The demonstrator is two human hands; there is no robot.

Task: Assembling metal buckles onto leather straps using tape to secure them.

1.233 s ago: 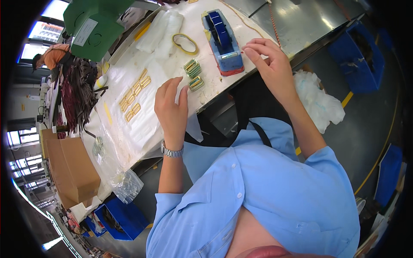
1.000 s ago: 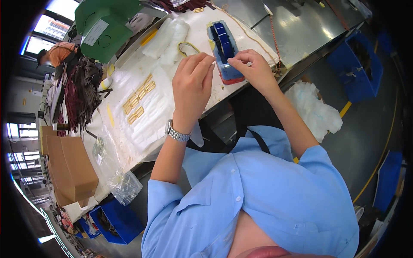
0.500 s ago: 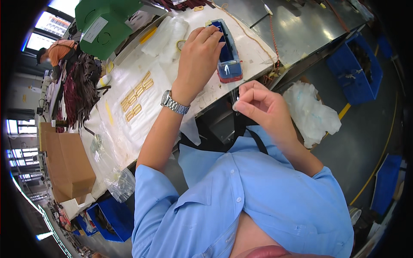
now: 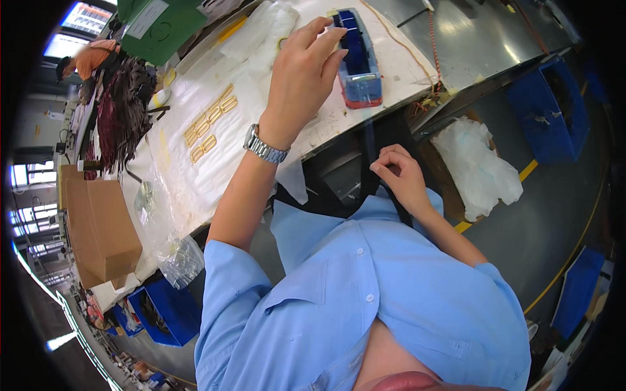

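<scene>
A blue tape dispenser (image 4: 362, 82) with a reddish base stands near the table's front edge. My left hand (image 4: 303, 75), wearing a metal wristwatch (image 4: 265, 148), is at its left side, fingers apart and the tips at or just over its rim; whether they touch cannot be made out. From the dispenser's near end a faint clear strip of tape (image 4: 370, 133) runs down toward me, past the table edge. My right hand (image 4: 401, 176) pinches its lower end between thumb and fingers, in front of my blue shirt. Left of my left forearm, several gold-coloured metal buckles (image 4: 210, 120) lie in rows on white sheeting.
White plastic wrap (image 4: 264, 29) and a green box (image 4: 160, 29) are at the back left. Dark leather strips (image 4: 125, 98) hang beyond the table, near a person in orange (image 4: 94, 58). A cardboard box (image 4: 103, 225) stands left. A plastic-lined carton (image 4: 476, 166) and blue bin (image 4: 551, 114) are right.
My right hand has drawn down toward my body, pulling the tape longer. My left hand's fingers have spread and lifted back from inside the dispenser. The whole view has shifted slightly.
</scene>
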